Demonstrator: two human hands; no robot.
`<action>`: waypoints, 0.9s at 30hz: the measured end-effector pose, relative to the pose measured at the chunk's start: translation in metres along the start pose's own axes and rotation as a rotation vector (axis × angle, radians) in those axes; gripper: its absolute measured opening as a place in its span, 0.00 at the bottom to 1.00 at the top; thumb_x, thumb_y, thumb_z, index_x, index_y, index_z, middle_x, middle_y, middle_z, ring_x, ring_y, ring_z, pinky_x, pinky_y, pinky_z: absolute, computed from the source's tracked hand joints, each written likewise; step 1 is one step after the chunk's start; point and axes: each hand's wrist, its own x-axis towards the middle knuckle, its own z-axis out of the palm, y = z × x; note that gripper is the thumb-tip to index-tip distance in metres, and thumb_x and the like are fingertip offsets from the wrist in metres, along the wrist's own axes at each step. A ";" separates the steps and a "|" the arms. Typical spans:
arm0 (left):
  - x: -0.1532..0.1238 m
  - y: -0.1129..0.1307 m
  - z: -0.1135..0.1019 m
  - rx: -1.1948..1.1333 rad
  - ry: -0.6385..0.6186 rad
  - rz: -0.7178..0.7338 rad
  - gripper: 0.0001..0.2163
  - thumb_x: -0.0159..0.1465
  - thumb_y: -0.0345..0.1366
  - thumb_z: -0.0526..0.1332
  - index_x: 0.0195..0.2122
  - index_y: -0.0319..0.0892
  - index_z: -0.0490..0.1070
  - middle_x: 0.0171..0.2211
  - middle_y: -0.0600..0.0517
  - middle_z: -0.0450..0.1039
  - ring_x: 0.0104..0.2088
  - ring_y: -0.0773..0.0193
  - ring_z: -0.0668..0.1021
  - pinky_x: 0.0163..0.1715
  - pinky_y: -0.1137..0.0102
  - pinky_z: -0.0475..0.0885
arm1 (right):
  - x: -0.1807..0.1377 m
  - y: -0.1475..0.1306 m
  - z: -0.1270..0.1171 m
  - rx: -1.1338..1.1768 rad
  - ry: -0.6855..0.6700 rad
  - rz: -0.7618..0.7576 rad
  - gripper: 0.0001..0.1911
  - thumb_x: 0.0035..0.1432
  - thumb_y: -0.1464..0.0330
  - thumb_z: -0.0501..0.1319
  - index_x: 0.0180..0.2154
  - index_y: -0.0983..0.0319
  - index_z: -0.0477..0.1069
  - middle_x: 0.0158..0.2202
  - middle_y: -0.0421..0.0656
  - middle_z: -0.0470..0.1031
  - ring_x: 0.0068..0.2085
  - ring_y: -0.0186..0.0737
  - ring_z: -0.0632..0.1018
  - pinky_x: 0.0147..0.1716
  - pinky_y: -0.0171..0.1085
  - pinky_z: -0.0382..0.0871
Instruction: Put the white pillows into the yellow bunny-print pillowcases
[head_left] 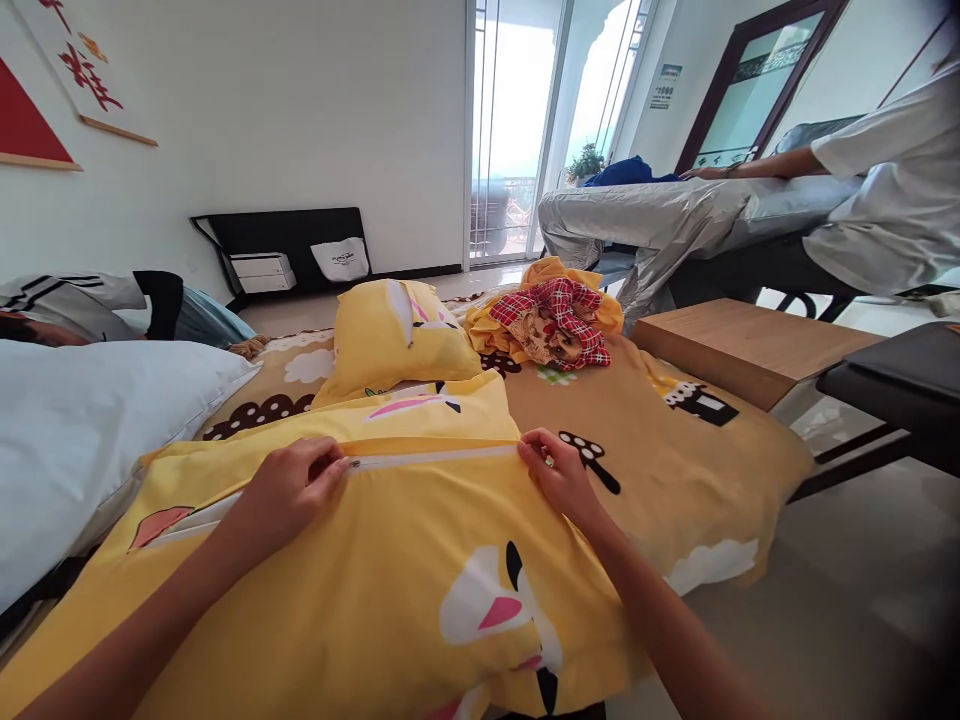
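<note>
A yellow cushion cover printed with white, pink and black animal shapes lies across the foreground. A white zipper runs along its upper part. My left hand is closed in a pinch at the zipper's slider, on the left. To the left of that hand the seam gapes and shows white inside. With thumb and fingers, my right hand pinches the cover's edge at the zipper's right end. Between both hands the zipper is stretched fairly straight.
Behind the cover are a yellow pillow and a crumpled red plaid cloth on a brown patterned blanket. A white pillow lies left. At right stand a wooden box and a plastic-covered table, where another person's arm rests.
</note>
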 end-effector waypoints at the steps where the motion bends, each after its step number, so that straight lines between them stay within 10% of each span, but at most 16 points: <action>1: -0.002 -0.002 -0.004 -0.014 0.011 0.001 0.13 0.55 0.48 0.52 0.21 0.46 0.65 0.22 0.52 0.71 0.25 0.61 0.70 0.26 0.70 0.62 | 0.001 -0.001 0.001 -0.001 -0.006 0.005 0.15 0.58 0.56 0.55 0.29 0.61 0.68 0.26 0.39 0.67 0.29 0.36 0.65 0.29 0.35 0.59; 15: -0.009 -0.021 -0.001 -0.062 -0.125 -0.051 0.12 0.62 0.42 0.46 0.25 0.45 0.60 0.25 0.53 0.69 0.26 0.63 0.69 0.27 0.71 0.59 | 0.022 -0.004 -0.011 -0.193 -0.108 0.010 0.20 0.53 0.50 0.55 0.26 0.60 0.68 0.22 0.40 0.65 0.25 0.37 0.64 0.24 0.36 0.58; 27: -0.072 -0.104 -0.073 0.172 -0.038 -0.332 0.15 0.61 0.48 0.44 0.26 0.45 0.59 0.24 0.54 0.68 0.27 0.60 0.71 0.30 0.67 0.61 | 0.026 0.008 -0.008 -0.311 -0.092 0.004 0.19 0.53 0.50 0.52 0.27 0.59 0.68 0.23 0.41 0.67 0.25 0.38 0.67 0.25 0.36 0.61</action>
